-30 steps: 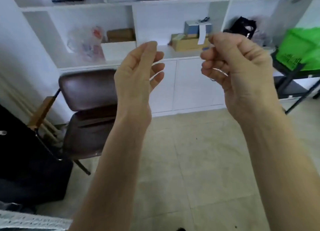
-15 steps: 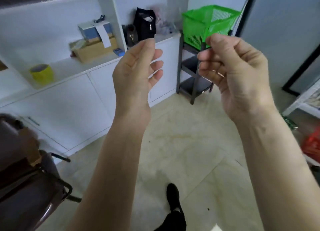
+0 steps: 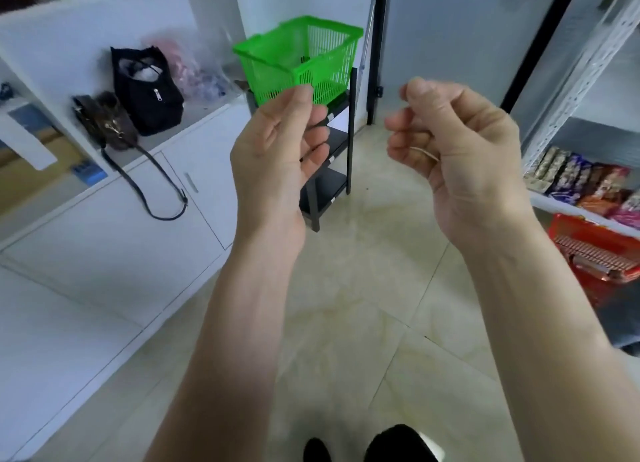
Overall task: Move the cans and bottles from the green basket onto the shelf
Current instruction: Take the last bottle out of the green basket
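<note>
Head camera view, looking forward and down across a room. At the upper centre stands the green basket (image 3: 298, 63), a slatted plastic shopping basket resting on the top tier of a narrow black rack (image 3: 341, 156). Its inside cannot be made out from this angle, so no cans or bottles are seen. In front of the basket, nearer the camera, two bare forearms are raised. The left hand (image 3: 277, 149) overlaps the basket's lower front edge in the view; its fingers are loosely curled and apart, gripping nothing, palm turned inward. The right hand (image 3: 460, 149) is level with it, to the right of the basket, its fingers curled into a loose fist that holds nothing visible. Left of the basket runs a white cabinet (image 3: 138, 219) whose counter carries a black zipped bag (image 3: 149, 90) and a brown handbag (image 3: 104, 122) with a strap hanging down over the door. Right of the basket, at the frame's edge, a metal shelf (image 3: 568, 198) holds a row of colourful snack packets (image 3: 585, 181), with a red basket (image 3: 595, 253) beneath it. Below the basket spreads a pale tiled floor (image 3: 346, 305).
</note>
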